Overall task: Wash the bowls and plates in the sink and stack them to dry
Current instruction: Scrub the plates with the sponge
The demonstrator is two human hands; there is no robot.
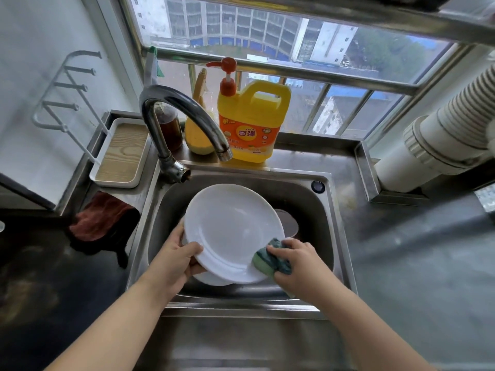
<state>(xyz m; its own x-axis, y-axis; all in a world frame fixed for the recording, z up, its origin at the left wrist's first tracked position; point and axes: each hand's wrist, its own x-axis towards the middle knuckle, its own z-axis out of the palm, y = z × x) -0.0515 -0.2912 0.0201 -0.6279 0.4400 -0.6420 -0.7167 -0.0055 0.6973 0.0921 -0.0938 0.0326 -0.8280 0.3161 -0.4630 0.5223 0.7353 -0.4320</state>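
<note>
A large white plate is tilted up over the steel sink. My left hand grips its near-left rim, thumb on the face. My right hand holds a green sponge against the plate's near-right rim. Under the plate the edge of another white dish shows. A dark round piece lies in the basin behind the plate, mostly hidden.
The curved tap arches over the sink's back left. A yellow detergent jug, a brown bottle and a yellow gourd-shaped item stand behind it. A white rack tray and red cloth sit left; grey counter lies right.
</note>
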